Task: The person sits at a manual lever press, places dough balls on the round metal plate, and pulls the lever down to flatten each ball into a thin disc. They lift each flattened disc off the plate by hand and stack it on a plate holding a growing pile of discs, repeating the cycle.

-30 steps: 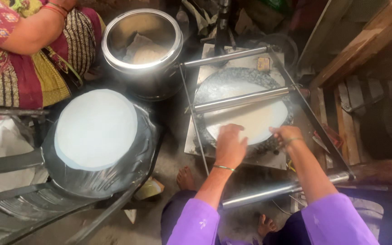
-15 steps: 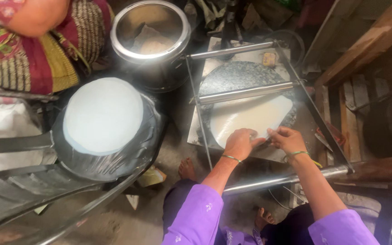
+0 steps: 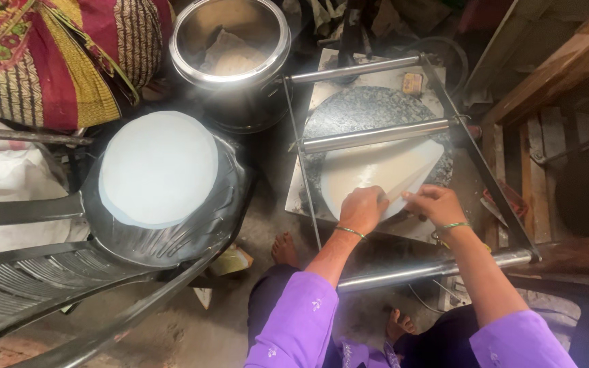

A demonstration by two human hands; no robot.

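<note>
Nearest the camera, purple sleeves and two bare feet on the dusty floor, with a steel bar [image 3: 438, 269] crossing just above the knees. Left hand [image 3: 363, 210] curled, fingers closed on the near edge of the thin pale dough sheet [image 3: 376, 170]; a bangle at the wrist. Right hand [image 3: 436, 204] just beside it, fingertips pinching the same near edge of the sheet, a green bangle at that wrist. Both hands close together, nearly touching, at the sheet's lower rim. Sheet itself spread flat on a round speckled grey stone [image 3: 369, 112], reaching from the hands up under a steel roller [image 3: 376, 136] lying across the stone; upper part of the stone bare. Stone resting on a pale square slab [image 3: 294, 204], framed by thin metal rods, with a second steel bar [image 3: 352, 70] along the far side. To the left, a dark round basin [image 3: 172, 232] carrying a stack of white round sheets [image 3: 158, 167], well apart from the hands. Beyond that, a large steel pot [image 3: 230, 41] with a pale lump inside. Farthest left, another person's patterned red and yellow clothing [image 3: 56, 54]. Wooden planks [image 3: 553, 68] on the right.
</note>
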